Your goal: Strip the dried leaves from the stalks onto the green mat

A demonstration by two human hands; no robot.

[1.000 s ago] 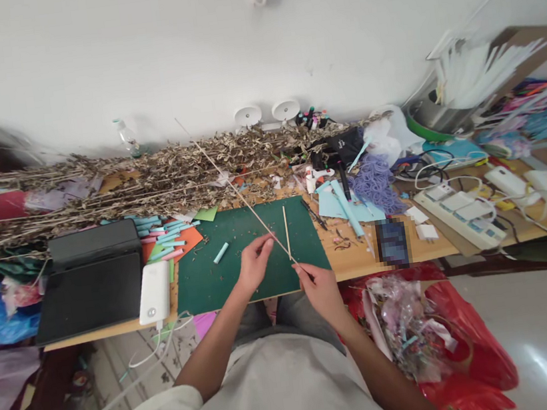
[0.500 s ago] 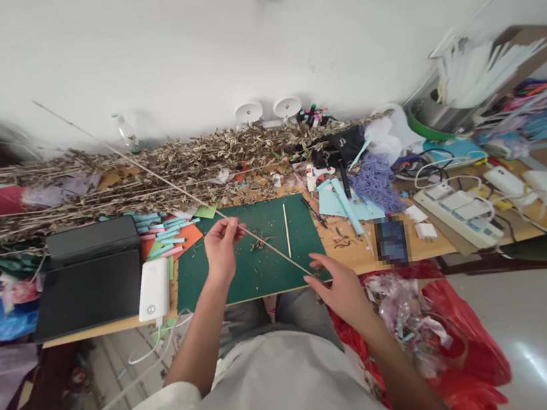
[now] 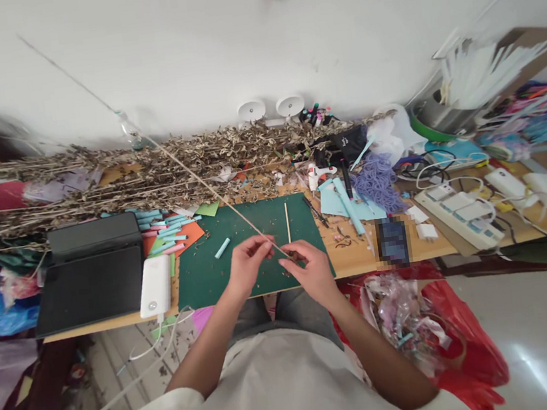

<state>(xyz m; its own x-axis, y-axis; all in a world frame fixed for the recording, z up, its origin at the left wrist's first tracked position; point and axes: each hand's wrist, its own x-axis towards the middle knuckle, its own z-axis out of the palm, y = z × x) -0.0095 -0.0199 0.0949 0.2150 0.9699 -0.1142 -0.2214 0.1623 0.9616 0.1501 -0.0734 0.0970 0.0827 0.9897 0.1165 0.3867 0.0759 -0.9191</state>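
Observation:
A long, thin dried stem (image 3: pixel 193 174) slants from the upper left down to the middle of the green cutting mat (image 3: pixel 197 279). My left hand (image 3: pixel 246 269) pinches it a little above its lower end. At that lower end my right hand (image 3: pixel 311 272) is closed, thumb and fingers on the stem and some crumpled dry leaf bits. Just beyond my hands a short pale stick (image 3: pixel 287 222) lies on the mat. A small light-blue paper roll (image 3: pixel 223 248) lies left of my left hand.
Bundles of dried leafy stems (image 3: pixel 226 151) run along the wall. Left are a black case (image 3: pixel 92 282), a white power bank (image 3: pixel 155 284) and paper rolls (image 3: pixel 171 235). Right are a glue gun (image 3: pixel 320 175), purple yarn (image 3: pixel 376 181) and a power strip (image 3: pixel 459 217). A red bag (image 3: pixel 465 341) sits below.
My right hand has moved left and closed on the stem's lower end. My left hand has shifted right and down the stem, uncovering the blue roll. The stem's far tip has risen.

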